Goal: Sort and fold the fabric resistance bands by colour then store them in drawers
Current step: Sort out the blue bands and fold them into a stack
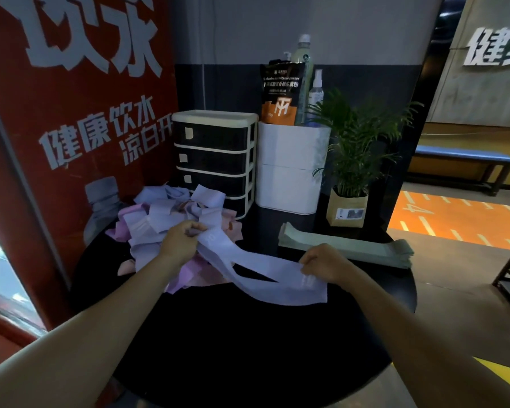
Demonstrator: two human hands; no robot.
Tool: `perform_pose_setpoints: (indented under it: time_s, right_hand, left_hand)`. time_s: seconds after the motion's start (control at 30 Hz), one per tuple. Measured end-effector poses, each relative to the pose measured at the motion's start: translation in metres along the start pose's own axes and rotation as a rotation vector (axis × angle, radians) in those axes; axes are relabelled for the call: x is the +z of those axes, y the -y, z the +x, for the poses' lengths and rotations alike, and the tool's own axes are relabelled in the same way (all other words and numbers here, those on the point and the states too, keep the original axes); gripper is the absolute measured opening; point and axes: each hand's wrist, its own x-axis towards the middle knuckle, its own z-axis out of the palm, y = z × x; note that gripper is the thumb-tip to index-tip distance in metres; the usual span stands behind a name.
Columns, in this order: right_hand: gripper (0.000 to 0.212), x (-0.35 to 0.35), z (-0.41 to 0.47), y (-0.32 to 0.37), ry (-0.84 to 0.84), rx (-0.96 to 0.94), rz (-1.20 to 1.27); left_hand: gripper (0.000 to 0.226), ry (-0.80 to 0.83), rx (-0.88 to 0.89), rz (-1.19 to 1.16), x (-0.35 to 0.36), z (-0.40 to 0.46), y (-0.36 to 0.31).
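Red sign (71, 113): stood at the far left, well left of both hands, with white characters and a printed water bottle.
Band pile (171, 213): a loose heap of lilac and pink fabric bands lay on the counter (248, 334), just behind and under the left hand.
Left hand (179, 241): fingers curled, pinching one end of the lilac band at the pile's near edge.
Drawer unit (214, 160): a small cream-framed chest with four dark drawers stood behind the pile, beyond the left hand; all drawers looked closed.
Lilac band (256, 269): stretched between the two hands, its loop sagging onto the dark counter.
White bin (292, 166): beside the drawer unit, beyond the gap between the hands, holding an orange-and-black pouch (281, 92) and bottles.
Right hand (326, 263): fingers curled, gripping the band's other end near a white logo.
Green bands (345, 245): a flat, tidy stack just behind the right hand.
Potted plant (351, 178): in a paper-wrapped pot, beyond the green stack.
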Motion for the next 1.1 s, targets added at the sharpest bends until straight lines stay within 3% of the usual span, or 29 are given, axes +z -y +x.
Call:
perform_pose_setpoints:
  time_s: [0.2,0.4,0.53,0.77,0.8,0.87,0.97,1.1]
  right_hand:
    - [0.018,0.018,-0.003,-0.016,-0.027,0.0,-0.048]
    - [0.02,0.022,-0.016,-0.034,-0.116,0.2,-0.165]
    - [0.029,0.028,-0.024,-0.038,-0.154,0.277,-0.066]
    - [0.007,0.022,-0.028,-0.049,-0.147,0.359,0.061]
    - [0.012,0.017,-0.027,-0.055,-0.163,0.361,0.084]
    - [0.011,0.002,-0.03,-0.069,-0.224,0.336,0.113]
    - [0.041,-0.019,-0.043,-0.089,-0.32,0.3,0.201]
    - [0.016,-0.036,-0.055,-0.117,-0.593,0.343,0.181]
  left_hand:
    - [0.039,0.081,-0.001,0.098,-0.003,-0.004,0.009]
    - [0.029,0.041,0.036,0.086,0.0,-0.011,0.013]
    - [0.023,-0.043,0.114,0.053,0.004,-0.019,0.011]
    - [0.017,-0.065,0.231,0.011,0.026,-0.026,-0.011]
    - [0.018,-0.058,0.231,0.006,0.031,-0.026,-0.016]
    - [0.02,-0.057,0.213,0.003,0.046,-0.025,-0.023]
    - [0.022,-0.042,0.171,-0.014,0.073,-0.022,-0.023]
    - [0.02,-0.037,0.176,-0.007,0.111,-0.021,-0.011]
